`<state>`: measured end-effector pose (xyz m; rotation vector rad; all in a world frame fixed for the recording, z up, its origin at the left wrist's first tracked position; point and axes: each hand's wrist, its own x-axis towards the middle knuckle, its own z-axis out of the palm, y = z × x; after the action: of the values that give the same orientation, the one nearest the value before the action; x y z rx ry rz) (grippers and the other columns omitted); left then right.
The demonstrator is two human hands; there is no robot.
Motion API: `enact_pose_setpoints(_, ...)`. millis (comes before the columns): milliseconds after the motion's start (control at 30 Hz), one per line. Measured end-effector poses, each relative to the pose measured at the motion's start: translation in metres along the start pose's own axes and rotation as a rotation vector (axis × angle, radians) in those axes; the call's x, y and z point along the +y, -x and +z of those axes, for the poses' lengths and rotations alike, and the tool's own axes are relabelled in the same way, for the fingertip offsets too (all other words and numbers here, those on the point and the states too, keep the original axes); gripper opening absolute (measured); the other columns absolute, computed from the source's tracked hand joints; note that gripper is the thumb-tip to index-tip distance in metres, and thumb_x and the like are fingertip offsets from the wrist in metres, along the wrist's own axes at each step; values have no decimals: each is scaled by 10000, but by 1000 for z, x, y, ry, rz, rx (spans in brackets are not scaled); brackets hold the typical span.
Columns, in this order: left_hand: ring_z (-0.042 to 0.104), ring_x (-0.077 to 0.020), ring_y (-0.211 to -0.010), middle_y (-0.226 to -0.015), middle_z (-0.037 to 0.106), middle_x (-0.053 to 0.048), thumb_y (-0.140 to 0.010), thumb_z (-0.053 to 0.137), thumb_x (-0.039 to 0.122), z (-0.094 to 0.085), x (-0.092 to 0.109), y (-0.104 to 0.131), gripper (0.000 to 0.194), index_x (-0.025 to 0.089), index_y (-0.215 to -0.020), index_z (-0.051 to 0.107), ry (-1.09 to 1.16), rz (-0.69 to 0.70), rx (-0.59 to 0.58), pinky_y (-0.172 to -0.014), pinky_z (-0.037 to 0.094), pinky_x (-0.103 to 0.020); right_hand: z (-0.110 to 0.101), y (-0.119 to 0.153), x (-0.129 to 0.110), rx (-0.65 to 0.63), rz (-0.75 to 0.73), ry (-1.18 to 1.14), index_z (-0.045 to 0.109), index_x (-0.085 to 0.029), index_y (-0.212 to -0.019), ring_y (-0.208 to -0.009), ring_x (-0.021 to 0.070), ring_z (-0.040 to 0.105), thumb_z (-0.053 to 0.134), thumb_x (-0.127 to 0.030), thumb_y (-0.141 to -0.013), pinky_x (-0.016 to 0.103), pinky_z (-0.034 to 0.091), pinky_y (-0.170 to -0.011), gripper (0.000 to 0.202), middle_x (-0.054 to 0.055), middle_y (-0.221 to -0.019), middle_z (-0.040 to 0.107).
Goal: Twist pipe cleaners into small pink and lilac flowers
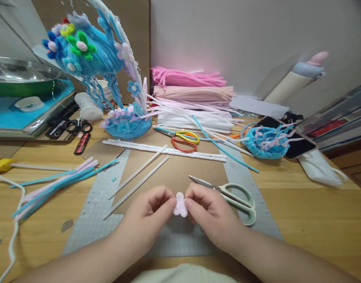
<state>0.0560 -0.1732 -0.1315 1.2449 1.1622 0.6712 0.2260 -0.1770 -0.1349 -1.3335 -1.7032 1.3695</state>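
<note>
Between my two hands is a small pale pink pipe-cleaner flower with rounded loops, held above the cardboard. My left hand pinches its left side between thumb and forefinger. On the other side my right hand pinches the right edge in the same way; the remaining fingers of both hands are curled. Scissors with pale green handles lie just beyond my right hand, blades pointing left. Two clear glue sticks rest slantwise on the cardboard sheet near my left hand.
A blue pipe-cleaner sculpture with flowers stands back left. Pink and white pipe-cleaner bundles are stacked by the wall. Orange-and-yellow scissors and white stems lie ahead. A blue woven piece sits right, loose stems left.
</note>
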Motion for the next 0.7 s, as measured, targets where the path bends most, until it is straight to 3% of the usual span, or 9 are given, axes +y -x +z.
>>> enact_pose_setpoints(200,447,-100,-582,-617,519,36,-816,561,325,2,1,-1,205,168,-688,535,145,15,16,-550,360,-208,6,-1,-1,-51,16,-249,509,-183,-766,-594,94,449,490,-338,-873,205,376,-534,190,-34,-659,476)
enact_pose_setpoints(333,455,-105,-583,-634,530,30,-819,561,325,2,-2,0,197,170,-702,529,148,4,-38,-547,365,-218,10,-3,-3,-44,132,-336,496,-175,-717,-528,88,439,515,-375,-844,203,352,-472,237,-35,-614,479)
enact_pose_setpoints(500,431,-108,-570,-597,487,36,-835,526,334,2,-3,2,224,171,-682,521,90,-10,-13,-535,343,-225,8,-4,-5,-78,226,-384,500,-175,-669,-423,66,390,542,-364,-799,190,312,-408,234,-57,-523,466)
enact_pose_setpoints(700,421,-106,-573,-597,477,39,-834,532,340,1,-3,3,229,169,-681,528,88,-13,1,-534,338,-222,7,-3,-6,-101,227,-403,511,-175,-649,-408,63,367,526,-349,-795,183,297,-390,228,-62,-501,449)
